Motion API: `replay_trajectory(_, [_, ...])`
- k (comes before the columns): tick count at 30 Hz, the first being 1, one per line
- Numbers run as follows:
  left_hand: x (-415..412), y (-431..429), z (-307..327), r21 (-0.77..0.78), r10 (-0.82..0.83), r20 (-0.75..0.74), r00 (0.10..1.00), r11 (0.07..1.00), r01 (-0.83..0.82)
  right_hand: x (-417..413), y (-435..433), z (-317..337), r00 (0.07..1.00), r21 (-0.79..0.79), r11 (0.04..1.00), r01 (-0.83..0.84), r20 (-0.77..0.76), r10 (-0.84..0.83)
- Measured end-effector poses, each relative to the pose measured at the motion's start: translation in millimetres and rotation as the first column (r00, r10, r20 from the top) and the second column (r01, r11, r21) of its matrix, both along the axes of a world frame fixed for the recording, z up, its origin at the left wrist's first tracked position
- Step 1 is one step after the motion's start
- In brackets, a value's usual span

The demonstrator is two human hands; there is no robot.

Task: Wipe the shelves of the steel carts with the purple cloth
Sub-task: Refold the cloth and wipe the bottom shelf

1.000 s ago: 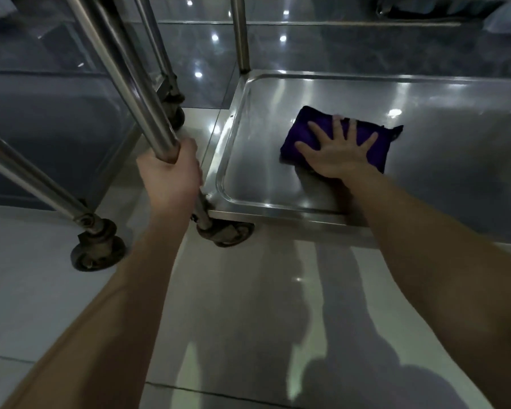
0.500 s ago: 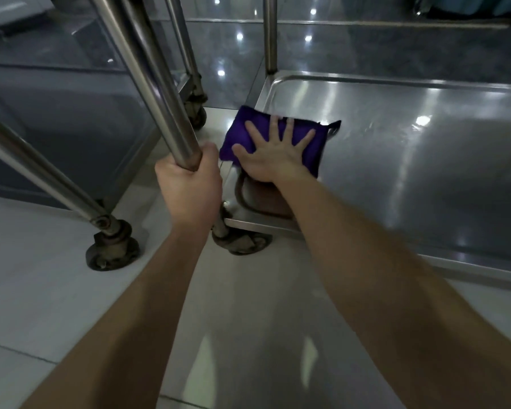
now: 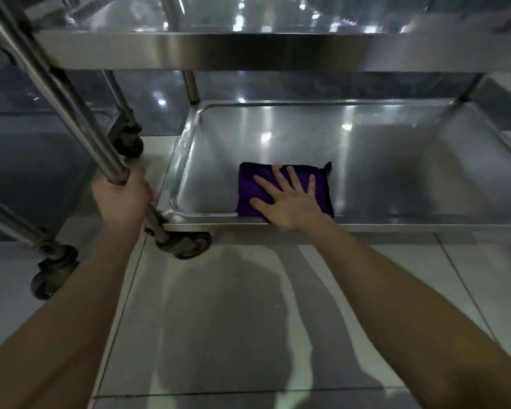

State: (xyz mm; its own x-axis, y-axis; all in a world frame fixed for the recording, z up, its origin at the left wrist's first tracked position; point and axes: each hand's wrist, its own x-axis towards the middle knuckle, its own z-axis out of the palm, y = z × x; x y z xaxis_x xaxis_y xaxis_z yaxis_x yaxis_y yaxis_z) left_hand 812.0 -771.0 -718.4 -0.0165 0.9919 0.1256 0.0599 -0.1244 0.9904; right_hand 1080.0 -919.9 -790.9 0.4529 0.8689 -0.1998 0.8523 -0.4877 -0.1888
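A folded purple cloth [image 3: 250,187] lies on the bottom shelf [image 3: 381,160] of a steel cart, against the shelf's near rim. My right hand [image 3: 288,199] presses flat on the cloth with its fingers spread. The cart's near left post [image 3: 56,87] slants up to the upper left, and my left hand [image 3: 121,196] grips it low down, just above the caster [image 3: 186,246]. A middle shelf [image 3: 248,51] of the same cart spans the top of the view.
A second steel cart stands to the left, with its own slanted post [image 3: 6,222] and casters [image 3: 53,270] on the glossy tiled floor [image 3: 219,320]. Another caster [image 3: 130,143] sits further back on the left. The cart's far posts [image 3: 191,87] rise behind the shelf.
My right hand has slid the cloth from the shelf's near left corner to the right along the near rim. The view has pulled back, so the middle shelf shows now. My left hand keeps its grip.
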Motion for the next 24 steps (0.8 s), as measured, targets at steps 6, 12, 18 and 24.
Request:
replay_trajectory(6, [-2,5,-5,0.017,-0.032,0.001,0.999,0.999,0.032,111,-63,-2,0.975,0.004,0.976,0.22,0.042,-0.22])
replay_trajectory(12, [-3,8,-9,0.04,-0.058,0.051,0.997,0.998,0.056,147,-20,0,0.958,0.02,0.959,0.281,0.05,-0.282])
replay_trajectory(18, [2,8,-17,0.087,-0.04,0.082,0.996,0.996,0.033,132,79,11,0.972,0.024,0.973,0.23,0.042,-0.231])
replay_trajectory(24, [4,9,-16,0.077,-0.026,0.084,0.996,0.997,0.02,-3,169,12,0.997,0.049,0.996,-0.074,0.018,0.073])
